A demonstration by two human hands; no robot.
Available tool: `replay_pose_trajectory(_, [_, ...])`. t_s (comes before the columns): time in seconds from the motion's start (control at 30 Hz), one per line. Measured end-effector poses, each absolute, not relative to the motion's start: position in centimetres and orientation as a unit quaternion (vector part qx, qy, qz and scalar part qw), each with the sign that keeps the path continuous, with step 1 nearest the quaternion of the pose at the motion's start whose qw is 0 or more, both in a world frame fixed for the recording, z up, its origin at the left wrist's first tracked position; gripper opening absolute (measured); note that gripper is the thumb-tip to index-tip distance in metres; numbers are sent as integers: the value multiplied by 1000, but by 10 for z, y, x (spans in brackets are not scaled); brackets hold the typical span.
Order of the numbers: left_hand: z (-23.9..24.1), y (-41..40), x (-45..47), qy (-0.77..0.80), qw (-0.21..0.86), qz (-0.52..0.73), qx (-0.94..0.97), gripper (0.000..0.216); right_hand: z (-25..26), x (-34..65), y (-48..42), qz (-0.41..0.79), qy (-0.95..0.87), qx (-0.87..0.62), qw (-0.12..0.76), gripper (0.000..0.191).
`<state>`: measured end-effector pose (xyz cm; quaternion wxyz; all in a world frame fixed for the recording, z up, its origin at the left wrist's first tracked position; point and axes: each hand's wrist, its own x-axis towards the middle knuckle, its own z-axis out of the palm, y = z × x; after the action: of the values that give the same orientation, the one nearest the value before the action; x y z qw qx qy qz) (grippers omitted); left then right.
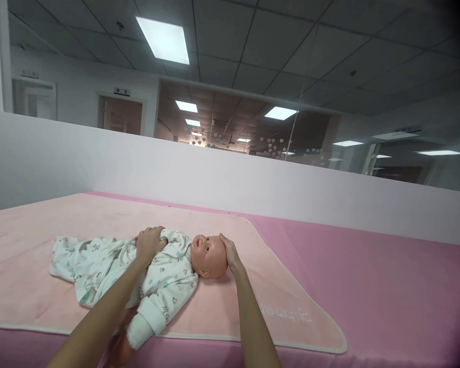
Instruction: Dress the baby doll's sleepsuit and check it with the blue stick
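Observation:
A baby doll (210, 259) lies on its back, head to the right, dressed in a white printed outfit (172, 266). My left hand (151, 244) rests on the doll's chest, its fingers laid over the cloth and partly hidden by the back of the hand. Around the crown of the doll's head curves my right hand (232, 254), with most of its fingers out of sight behind the head. One sleeve (159, 312) reaches toward me, and the doll's near hand (118, 350) shows partly behind my left forearm. A pink blanket (222, 317) with a white edge lies beneath the doll.
The blanket is spread over a darker pink padded surface (387, 286). Behind it runs a low white wall (230, 179) topped by a glass window (245, 122) with heart stickers. Doorways and lit ceiling panels appear farther back.

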<state>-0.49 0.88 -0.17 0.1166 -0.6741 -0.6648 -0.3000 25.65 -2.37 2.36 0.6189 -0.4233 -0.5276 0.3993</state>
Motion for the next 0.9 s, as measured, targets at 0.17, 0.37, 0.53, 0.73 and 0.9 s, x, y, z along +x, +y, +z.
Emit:
replay_pose_trajectory(0.17, [-4, 8, -5, -645, 112, -363, -664, 37, 20, 259, -24, 488, -523, -391, 579, 37])
replay_pose_trajectory(0.37, [-4, 7, -13, -547, -39, -570, -612, 34, 21, 256, -24, 519, -500, -397, 569, 41])
replay_pose_trajectory(0.53, [-2, 7, -19, -361, -330, -699, -522, 34, 21, 255, -24, 529, -483, -393, 576, 37])
replay_pose_trajectory(0.73, [1, -9, -3, -355, -400, -517, -668, 39, 20, 253, -24, 509, -474, -405, 593, 33])
replay_pose_trajectory(0.9, [-5, -5, 1, -434, -339, -535, -641, 40, 22, 255, -21, 345, -521, -453, 636, 31])
